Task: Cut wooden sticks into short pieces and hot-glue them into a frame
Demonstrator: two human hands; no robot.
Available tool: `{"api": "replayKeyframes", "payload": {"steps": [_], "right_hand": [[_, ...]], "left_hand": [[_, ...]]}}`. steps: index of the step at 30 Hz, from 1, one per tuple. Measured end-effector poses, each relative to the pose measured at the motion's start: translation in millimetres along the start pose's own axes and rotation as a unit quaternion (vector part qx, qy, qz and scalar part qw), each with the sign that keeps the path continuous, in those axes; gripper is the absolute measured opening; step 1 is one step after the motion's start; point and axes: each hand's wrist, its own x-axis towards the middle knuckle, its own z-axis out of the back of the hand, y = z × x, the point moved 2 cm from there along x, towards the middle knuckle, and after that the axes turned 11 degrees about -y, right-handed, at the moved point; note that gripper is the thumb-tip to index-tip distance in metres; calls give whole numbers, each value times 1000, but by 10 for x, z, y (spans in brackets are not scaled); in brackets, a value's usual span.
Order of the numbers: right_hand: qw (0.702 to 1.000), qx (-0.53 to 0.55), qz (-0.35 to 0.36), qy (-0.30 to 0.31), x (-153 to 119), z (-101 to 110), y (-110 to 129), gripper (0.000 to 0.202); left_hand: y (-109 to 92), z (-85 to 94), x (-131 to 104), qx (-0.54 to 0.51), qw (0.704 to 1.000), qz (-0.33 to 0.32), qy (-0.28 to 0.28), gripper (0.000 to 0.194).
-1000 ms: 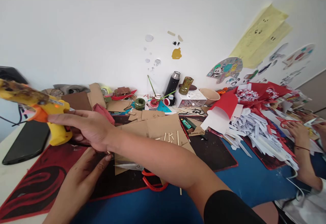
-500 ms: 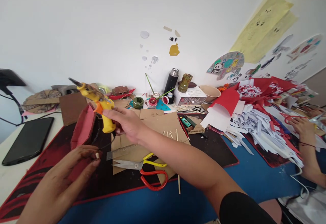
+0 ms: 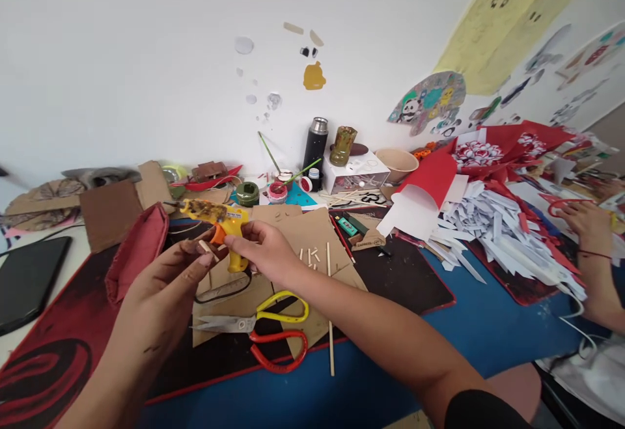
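Note:
My right hand (image 3: 266, 250) is closed round the handle of a yellow hot glue gun (image 3: 236, 224) with an orange trigger, its nozzle pointing left. Between the thumb and fingers of my left hand (image 3: 170, 276) is a short wooden stick piece (image 3: 205, 247), close to the gun. Below both hands lie scissors (image 3: 244, 325) with one yellow and one red handle, blades apart. Under them is a cardboard sheet (image 3: 288, 221), with several short stick pieces (image 3: 310, 256) on it. A long thin stick (image 3: 331, 325) rests across the cardboard edge.
A red cardboard piece (image 3: 139, 253) stands left, near a black tablet (image 3: 34, 282). Paint jars (image 3: 247, 193), a black thermos (image 3: 316, 146) and a white box (image 3: 359, 172) line the wall. Paper strips (image 3: 493, 240) lie right, where another person's hand (image 3: 581, 224) holds red-handled scissors.
My right hand has lowered the glue gun and brought it right beside my left hand. My left hand has risen with the stick piece. The view has shifted slightly.

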Motion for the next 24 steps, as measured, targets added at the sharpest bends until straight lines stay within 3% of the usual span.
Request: {"api": "replayKeyframes", "payload": {"steps": [6,14,18,21,24], "right_hand": [[999,47,-20,11,-60,154,-3,59],[987,123,-90,56,-68,170,6,50],[995,83,-46,27,-55,259,-17,52],[999,39,-8,11,-31,352,-10,53],[1000,19,15,-2,-1,420,46,55]], "left_hand": [[53,-199,-151,-24,1000,-1,-4,37],[3,-355,-294,10,1000,-2,-2,38],[-53,-342,-138,16,999,-26,21,30],[-138,-304,67,-8,995,-96,-11,19],[-99,-289,276,-8,994,-106,-27,18]]}}
